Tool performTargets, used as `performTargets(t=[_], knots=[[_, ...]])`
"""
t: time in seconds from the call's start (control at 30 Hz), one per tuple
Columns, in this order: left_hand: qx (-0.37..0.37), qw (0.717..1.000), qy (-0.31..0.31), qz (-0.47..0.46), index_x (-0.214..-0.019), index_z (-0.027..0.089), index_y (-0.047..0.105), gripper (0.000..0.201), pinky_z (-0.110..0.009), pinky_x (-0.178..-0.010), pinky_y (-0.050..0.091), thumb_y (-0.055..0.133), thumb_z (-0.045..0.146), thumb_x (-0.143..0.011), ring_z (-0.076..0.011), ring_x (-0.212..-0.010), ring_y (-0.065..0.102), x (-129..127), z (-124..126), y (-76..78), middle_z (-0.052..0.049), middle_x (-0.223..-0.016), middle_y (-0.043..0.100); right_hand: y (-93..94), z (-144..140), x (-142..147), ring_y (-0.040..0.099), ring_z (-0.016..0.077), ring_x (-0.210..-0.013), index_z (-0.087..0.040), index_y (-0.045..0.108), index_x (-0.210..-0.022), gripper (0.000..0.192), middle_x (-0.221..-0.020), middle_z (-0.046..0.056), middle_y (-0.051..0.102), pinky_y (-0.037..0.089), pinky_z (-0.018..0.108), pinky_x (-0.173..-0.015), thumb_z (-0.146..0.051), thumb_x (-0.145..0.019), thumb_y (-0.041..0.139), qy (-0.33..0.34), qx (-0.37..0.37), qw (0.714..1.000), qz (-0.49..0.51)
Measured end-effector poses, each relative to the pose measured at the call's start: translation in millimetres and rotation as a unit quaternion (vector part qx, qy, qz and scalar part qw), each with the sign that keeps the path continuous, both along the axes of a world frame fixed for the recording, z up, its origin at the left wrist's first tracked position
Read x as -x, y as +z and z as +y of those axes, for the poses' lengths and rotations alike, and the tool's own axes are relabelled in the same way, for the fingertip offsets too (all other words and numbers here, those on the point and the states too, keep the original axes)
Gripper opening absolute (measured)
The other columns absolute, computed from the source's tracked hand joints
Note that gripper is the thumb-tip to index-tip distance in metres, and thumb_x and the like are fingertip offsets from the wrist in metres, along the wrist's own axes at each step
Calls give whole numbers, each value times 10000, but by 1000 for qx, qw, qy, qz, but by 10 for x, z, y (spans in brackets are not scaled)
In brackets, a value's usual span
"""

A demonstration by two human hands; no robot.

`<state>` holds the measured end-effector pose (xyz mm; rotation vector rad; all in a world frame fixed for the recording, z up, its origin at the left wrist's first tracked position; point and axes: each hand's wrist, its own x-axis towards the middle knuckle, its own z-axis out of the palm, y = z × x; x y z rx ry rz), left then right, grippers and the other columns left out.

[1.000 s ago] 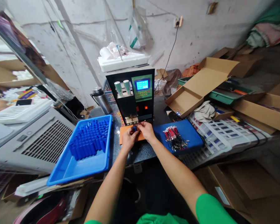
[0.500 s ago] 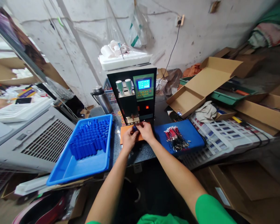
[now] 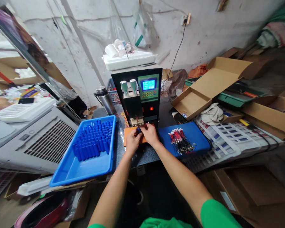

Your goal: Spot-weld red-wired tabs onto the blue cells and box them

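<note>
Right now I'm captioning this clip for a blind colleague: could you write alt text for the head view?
Both hands, left hand and right hand, pinch a small blue cell under the tip of a black benchtop machine. A blue tray of blue cells sits left; red and black wires lie right.

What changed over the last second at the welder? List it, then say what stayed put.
Almost nothing moved. The left hand and right hand stay together on the small blue cell under the electrodes of the spot welder, above the orange pad. Only the camera drifted slightly, sliding the scene a little rightward. The blue tray of cells and the wire bundle on the blue mat lie as before.
</note>
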<state>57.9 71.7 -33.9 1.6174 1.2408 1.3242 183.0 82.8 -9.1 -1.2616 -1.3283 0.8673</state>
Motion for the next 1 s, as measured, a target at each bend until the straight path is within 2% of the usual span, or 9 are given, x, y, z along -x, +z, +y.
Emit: performTargets(t=[0.23, 0.6, 0.9, 1.0], knots=[[11, 1000, 2, -4, -1065, 150, 713, 320, -312, -823, 523, 655, 320, -801, -215, -902, 667, 15, 11, -40, -78, -1000, 740, -30, 12, 5, 667, 206, -758, -191, 654, -800, 210, -813, 60, 734, 472, 281, -680, -387, -861, 607, 0, -8, 1000, -3], [15, 1000, 10, 6, -1093, 156, 717, 336, -308, -826, 523, 661, 323, -807, -202, -848, 672, 17, 7, -43, -62, -956, 743, -28, 9, -3, 656, 200, -724, -189, 654, -796, 211, -788, 49, 724, 467, 280, -658, -387, -848, 604, 4, 3, 1000, 15], [6, 999, 25, 22, -1079, 155, 717, 315, -300, -797, 518, 644, 313, -817, -192, -827, 675, -18, -21, -7, -57, -956, 750, -162, 23, -101, 657, 192, -766, -200, 645, -860, 221, -829, 42, 715, 508, 284, -699, -416, -824, 619, 51, -18, 997, 48], [6, 999, 24, 26, -1044, 150, 717, 293, -307, -801, 515, 647, 319, -815, -197, -830, 678, -17, -19, -3, -61, -952, 750, -180, -11, -157, 632, 182, -712, -200, 619, -800, 223, -776, 30, 688, 494, 282, -670, -424, -797, 619, 62, -17, 997, 43]])
